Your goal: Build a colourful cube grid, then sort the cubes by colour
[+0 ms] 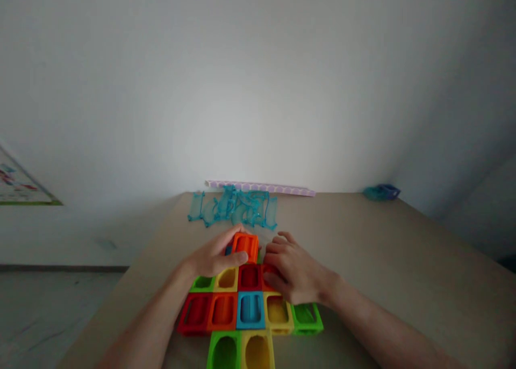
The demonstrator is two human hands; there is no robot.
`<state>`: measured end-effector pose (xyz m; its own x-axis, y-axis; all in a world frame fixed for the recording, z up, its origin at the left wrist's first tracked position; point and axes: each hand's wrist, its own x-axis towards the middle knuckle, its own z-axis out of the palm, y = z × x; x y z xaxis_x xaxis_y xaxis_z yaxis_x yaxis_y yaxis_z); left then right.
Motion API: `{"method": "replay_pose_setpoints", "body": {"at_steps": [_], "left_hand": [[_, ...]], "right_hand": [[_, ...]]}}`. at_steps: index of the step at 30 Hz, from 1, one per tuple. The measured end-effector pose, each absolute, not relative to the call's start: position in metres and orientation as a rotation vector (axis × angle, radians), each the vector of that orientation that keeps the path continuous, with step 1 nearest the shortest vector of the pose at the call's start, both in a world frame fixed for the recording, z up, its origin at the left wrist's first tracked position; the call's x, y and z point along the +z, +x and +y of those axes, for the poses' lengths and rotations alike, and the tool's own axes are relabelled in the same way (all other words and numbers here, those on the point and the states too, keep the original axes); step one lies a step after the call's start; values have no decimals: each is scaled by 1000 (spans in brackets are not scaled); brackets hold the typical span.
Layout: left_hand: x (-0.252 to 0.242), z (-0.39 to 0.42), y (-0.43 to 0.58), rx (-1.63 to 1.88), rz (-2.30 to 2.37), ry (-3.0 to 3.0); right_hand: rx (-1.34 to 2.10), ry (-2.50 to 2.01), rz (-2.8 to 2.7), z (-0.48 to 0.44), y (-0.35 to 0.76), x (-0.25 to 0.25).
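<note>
A flat cluster of coloured hollow blocks in red, orange, blue, yellow and green lies on the beige table near its front edge. My left hand is closed on an orange block at the far end of the cluster, thumb along its near side. My right hand rests curled on the blocks just right of it, fingers bent down over a red block; what it grips, if anything, is hidden.
A pile of clear blue plastic pieces lies further back on the table. Behind it a long lilac strip runs along the wall. A small blue object sits at the back right. A poster hangs at the left.
</note>
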<state>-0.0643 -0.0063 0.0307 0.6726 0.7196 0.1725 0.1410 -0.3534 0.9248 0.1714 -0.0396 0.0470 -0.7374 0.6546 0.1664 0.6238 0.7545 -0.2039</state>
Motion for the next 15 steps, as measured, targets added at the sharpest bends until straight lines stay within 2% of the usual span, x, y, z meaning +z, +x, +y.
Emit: {"method": "replay_pose_setpoints", "body": {"at_steps": [15], "left_hand": [[29,-5,-65,739,777,1841]], "right_hand": [[306,-885,-2537,-30,175,33]]}}
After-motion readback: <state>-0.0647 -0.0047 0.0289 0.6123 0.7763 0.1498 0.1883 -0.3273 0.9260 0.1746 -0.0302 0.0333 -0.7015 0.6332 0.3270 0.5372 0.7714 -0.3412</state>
